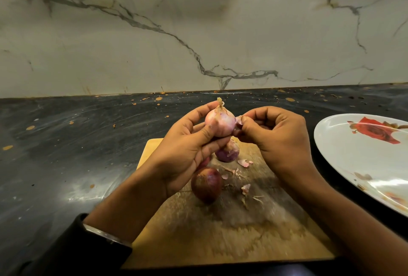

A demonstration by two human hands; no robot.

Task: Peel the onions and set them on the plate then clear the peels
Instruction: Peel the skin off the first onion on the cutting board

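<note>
My left hand [185,145] grips a pale pink onion [220,121] above the wooden cutting board [231,231], its dry stem pointing up. My right hand [276,134] pinches a strip of peel [238,120] at the onion's right side. A second onion [228,153], partly hidden behind my left fingers, lies on the board under the held one. A dark red unpeeled onion [206,184] lies nearer to me on the board. Several bits of peel [245,187] are scattered on the board to the right of the onions. The white plate [353,165] with a red rose print sits at the right.
The board rests on a dark stone counter [66,154] speckled with orange stains. A marble backsplash [198,32] rises behind it. The plate runs past the right edge of view. A dark sleeve and a metal bangle [106,235] cover my left wrist.
</note>
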